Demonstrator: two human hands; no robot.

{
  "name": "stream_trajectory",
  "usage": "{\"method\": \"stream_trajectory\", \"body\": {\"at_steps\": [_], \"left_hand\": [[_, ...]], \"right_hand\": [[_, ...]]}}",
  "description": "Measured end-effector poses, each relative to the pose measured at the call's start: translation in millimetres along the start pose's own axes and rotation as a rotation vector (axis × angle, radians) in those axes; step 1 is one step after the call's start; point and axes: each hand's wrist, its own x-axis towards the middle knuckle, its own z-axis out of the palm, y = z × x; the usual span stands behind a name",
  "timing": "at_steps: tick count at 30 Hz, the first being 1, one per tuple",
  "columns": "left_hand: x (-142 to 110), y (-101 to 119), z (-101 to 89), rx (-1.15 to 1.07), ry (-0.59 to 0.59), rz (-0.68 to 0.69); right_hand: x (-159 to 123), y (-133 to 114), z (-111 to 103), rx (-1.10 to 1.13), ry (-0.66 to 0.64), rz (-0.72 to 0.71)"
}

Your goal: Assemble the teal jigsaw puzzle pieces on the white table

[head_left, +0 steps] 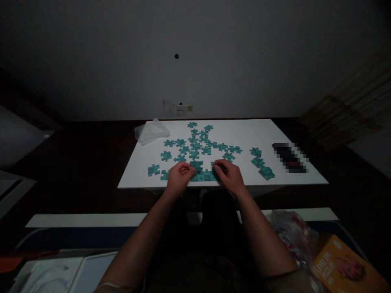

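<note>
Teal jigsaw pieces (200,144) lie scattered over a white table (275,130). At the near edge sits a small joined cluster of pieces (203,174). My left hand (179,176) rests at the cluster's left side, fingers curled and pinched on a piece there. On the right side of the cluster is my right hand (229,175), its fingers bent down and pressing on the pieces. More loose pieces lie to the right (262,162) and to the left (153,169).
A crumpled clear plastic bag (151,131) lies at the table's far left corner. A dark blurred object (288,158) sits at the right. Nearer me are an orange box (345,266), a plastic-wrapped bundle (290,232) and white items (61,274). The room is dim.
</note>
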Motion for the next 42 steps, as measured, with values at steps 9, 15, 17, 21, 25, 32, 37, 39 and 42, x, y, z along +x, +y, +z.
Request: {"method": "stream_trajectory", "body": {"at_steps": [9,15,17,21,25,32,37,39,42], "left_hand": [[4,-9,48.9,0.439,-0.24,0.206],[6,0,29.6,0.755,-0.279,0.467],[4,-3,23.6,0.761,-0.357,0.503],[0,-15,21.1,0.886,-0.51,0.541],[-2,-21,22.4,1.327,-0.612,0.641],[-2,-20,21.5,1.551,-0.597,0.752],[-2,-21,23.3,1.54,-0.614,0.751],[-2,-23,25.5,1.533,-0.623,0.749],[-2,-25,31.5,1.522,-0.63,0.736]], "right_hand": [[-6,0,-2,0.121,0.012,0.044],[2,4,-8,0.098,0.131,0.112],[20,8,-18,0.073,0.189,0.109],[88,27,-43,-0.078,0.198,0.033],[164,56,-54,-0.307,0.058,0.077],[204,95,-35,-0.544,-0.11,0.219],[197,112,-32,-0.593,-0.14,0.152],[195,115,-33,-0.607,-0.144,0.109],[192,117,-32,-0.634,-0.168,0.068]]}}
